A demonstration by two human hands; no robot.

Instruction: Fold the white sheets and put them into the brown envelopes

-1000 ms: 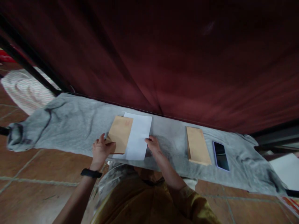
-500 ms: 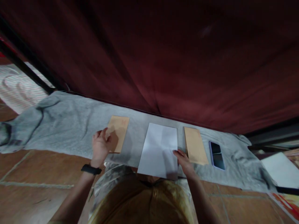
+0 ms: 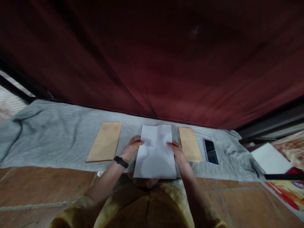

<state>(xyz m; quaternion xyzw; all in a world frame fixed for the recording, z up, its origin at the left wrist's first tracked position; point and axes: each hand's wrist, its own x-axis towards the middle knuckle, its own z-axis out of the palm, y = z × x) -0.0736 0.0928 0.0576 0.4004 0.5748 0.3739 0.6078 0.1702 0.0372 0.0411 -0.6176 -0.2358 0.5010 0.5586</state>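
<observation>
A white sheet of paper (image 3: 155, 152) lies in front of me on a grey cloth (image 3: 57, 136). My left hand (image 3: 131, 148) grips its left edge and my right hand (image 3: 177, 152) grips its right edge, fingers curled on the paper. One brown envelope (image 3: 105, 141) lies flat to the left of the paper. A stack of brown envelopes (image 3: 189, 144) lies to the right of it. A black band sits on my left wrist.
A dark phone (image 3: 210, 151) lies on the cloth right of the envelope stack. A dark red curtain (image 3: 152, 63) hangs behind. Brown floor tiles (image 3: 35, 186) lie in front. White paper (image 3: 269, 158) and colourful fabric sit at the far right.
My right hand drew the white sheet out from under the single envelope and over to the middle. My left hand left the envelope and took the sheet's left edge.
</observation>
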